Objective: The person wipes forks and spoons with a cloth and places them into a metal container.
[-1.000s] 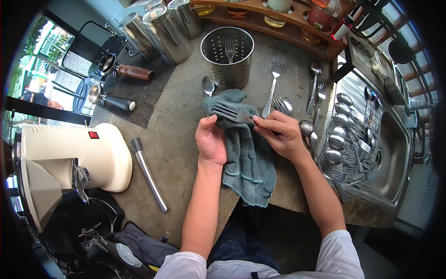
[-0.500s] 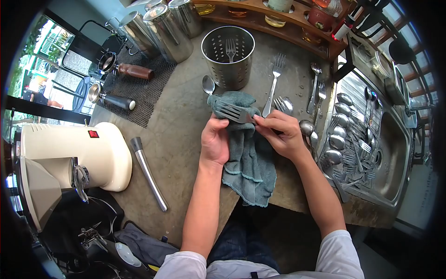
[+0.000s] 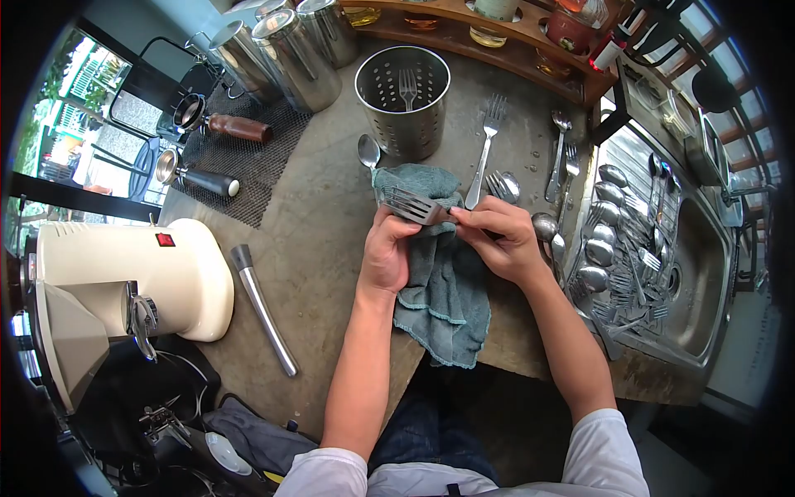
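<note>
A fork (image 3: 414,206) lies across a grey-green cloth (image 3: 444,286), its tines pointing left. My left hand (image 3: 387,253) is closed on the cloth, with the thumb by the tines. In a pinch, my right hand (image 3: 499,234) holds the fork's handle side near the neck; its fingers hide most of the handle. Just beyond the cloth stands a perforated metal holder (image 3: 406,124) with a fork (image 3: 407,88) inside. One spoon (image 3: 368,151) rests left of the holder's base, partly under the cloth, and another fork (image 3: 490,137) lies to its right.
Many spoons and forks (image 3: 609,232) fill the sink's drainboard (image 3: 617,157) at right. A metal tamper-like rod (image 3: 265,311) and a cream machine (image 3: 199,277) are at left. Portafilters (image 3: 207,180) lie on a dark mat (image 3: 273,153). Metal canisters (image 3: 298,66) stand behind.
My left hand has shifted slightly right, its thumb now further along the fork head. The fork has tilted and moved a little down. The right hand keeps its pinch.
</note>
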The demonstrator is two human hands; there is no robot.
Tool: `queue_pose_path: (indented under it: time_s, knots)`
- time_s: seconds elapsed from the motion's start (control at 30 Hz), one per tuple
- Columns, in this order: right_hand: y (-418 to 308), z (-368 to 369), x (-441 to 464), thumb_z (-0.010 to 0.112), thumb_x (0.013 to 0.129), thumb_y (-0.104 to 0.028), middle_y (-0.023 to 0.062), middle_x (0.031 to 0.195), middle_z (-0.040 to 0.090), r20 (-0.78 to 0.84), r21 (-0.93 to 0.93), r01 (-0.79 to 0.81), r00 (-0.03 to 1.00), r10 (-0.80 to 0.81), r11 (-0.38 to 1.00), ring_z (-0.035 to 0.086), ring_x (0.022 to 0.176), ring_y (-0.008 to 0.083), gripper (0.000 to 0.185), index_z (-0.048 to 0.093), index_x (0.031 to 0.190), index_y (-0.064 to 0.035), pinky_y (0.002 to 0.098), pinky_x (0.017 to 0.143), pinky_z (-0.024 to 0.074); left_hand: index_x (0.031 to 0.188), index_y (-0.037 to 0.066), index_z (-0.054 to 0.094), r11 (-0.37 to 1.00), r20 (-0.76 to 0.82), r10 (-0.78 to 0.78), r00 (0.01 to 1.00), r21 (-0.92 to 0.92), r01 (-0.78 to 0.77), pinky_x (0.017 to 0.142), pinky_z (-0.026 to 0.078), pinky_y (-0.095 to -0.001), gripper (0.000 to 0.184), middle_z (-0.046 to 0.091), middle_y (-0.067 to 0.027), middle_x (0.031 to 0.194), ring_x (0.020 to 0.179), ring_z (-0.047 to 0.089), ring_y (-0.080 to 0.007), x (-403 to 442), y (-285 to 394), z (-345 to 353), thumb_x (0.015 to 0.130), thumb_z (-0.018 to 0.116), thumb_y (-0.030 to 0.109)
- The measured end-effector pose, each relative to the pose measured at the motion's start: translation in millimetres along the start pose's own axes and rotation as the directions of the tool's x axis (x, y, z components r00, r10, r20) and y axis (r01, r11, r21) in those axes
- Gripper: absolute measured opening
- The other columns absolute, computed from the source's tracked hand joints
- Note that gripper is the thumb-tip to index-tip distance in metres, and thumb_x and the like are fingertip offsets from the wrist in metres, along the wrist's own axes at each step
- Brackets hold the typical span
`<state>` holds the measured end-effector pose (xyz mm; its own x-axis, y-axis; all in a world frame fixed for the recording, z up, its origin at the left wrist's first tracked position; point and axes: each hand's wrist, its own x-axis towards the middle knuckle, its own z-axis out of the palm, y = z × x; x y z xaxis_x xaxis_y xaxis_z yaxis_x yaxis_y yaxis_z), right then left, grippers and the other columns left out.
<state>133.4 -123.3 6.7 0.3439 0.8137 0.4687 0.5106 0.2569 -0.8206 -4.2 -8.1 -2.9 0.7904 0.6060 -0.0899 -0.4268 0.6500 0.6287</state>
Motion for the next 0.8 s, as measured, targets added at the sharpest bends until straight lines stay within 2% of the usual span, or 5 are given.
queue_pose_path:
  time_s: [0.37, 0.47, 0.57, 0.7, 0.8]
  knots:
    - [1.1, -0.4, 0.4, 0.069, 0.075, 0.002, 0.0048, 0.064, 0.050, -0.009, 0.004, 0.000, 1.000, 0.000, 1.000, 0.047, 0.055, 0.0132, 0.030, 0.068, 0.103, -0.0073, 0.0259, 0.049, 0.0364, 0.107, 0.002, 0.056, 0.997, -0.020, 0.027, 0.999, 0.074, -0.026, 0.093, 0.040, -0.0293, 0.032, 0.060, -0.0068, 0.105, 0.098, 0.056, -0.0162, -0.5, -1.4, 1.6, 0.076, 0.050, 0.002]
    - [0.1, -1.1, 0.4, 0.068, 0.076, 0.001, 0.0047, 0.063, 0.050, -0.018, -0.012, -0.006, 1.000, 0.006, 1.000, 0.046, 0.053, 0.0130, 0.027, 0.067, 0.102, -0.0061, 0.0260, 0.049, 0.0362, 0.108, 0.004, 0.056, 0.980, 0.006, 0.009, 1.000, 0.196, -0.010, 0.092, 0.040, -0.0282, 0.030, 0.060, -0.0048, 0.105, 0.097, 0.056, -0.0141, -0.2, -1.2, 3.9, 0.078, 0.051, 0.003]
    - [-5.7, -3.6, 1.1, 0.063, 0.080, 0.001, 0.0062, 0.066, 0.056, 0.019, -0.040, -0.110, 0.994, 0.110, 0.993, 0.051, 0.057, 0.0116, 0.018, 0.066, 0.098, -0.0012, 0.0246, 0.052, 0.0375, 0.106, 0.005, 0.057, 0.989, -0.005, 0.024, 1.000, 0.146, -0.023, 0.090, 0.041, -0.0270, 0.025, 0.061, -0.0037, 0.102, 0.096, 0.056, -0.0130, 1.2, -0.2, 11.1, 0.081, 0.055, 0.005]
    - [-4.1, 2.2, -0.2, 0.060, 0.084, -0.004, 0.0061, 0.063, 0.058, -0.033, 0.000, -0.125, 0.992, 0.125, 0.992, 0.052, 0.054, 0.0107, 0.012, 0.066, 0.094, 0.0001, 0.0237, 0.050, 0.0391, 0.103, 0.006, 0.059, 0.992, -0.037, 0.063, 0.997, 0.114, -0.059, 0.087, 0.042, -0.0252, 0.020, 0.062, -0.0018, 0.097, 0.092, 0.057, -0.0111, 1.2, 0.0, 22.7, 0.083, 0.060, 0.007]
    - [-2.2, 0.3, -1.2, 0.061, 0.085, -0.005, 0.0054, 0.060, 0.058, 0.005, -0.012, -0.167, 0.986, 0.167, 0.986, 0.053, 0.051, 0.0100, 0.010, 0.065, 0.092, 0.0006, 0.0234, 0.048, 0.0398, 0.100, 0.007, 0.059, 0.987, -0.056, 0.096, 0.994, 0.137, -0.088, 0.084, 0.042, -0.0242, 0.017, 0.062, -0.0007, 0.094, 0.089, 0.057, -0.0098, 3.7, -2.9, 18.3, 0.083, 0.064, 0.008]
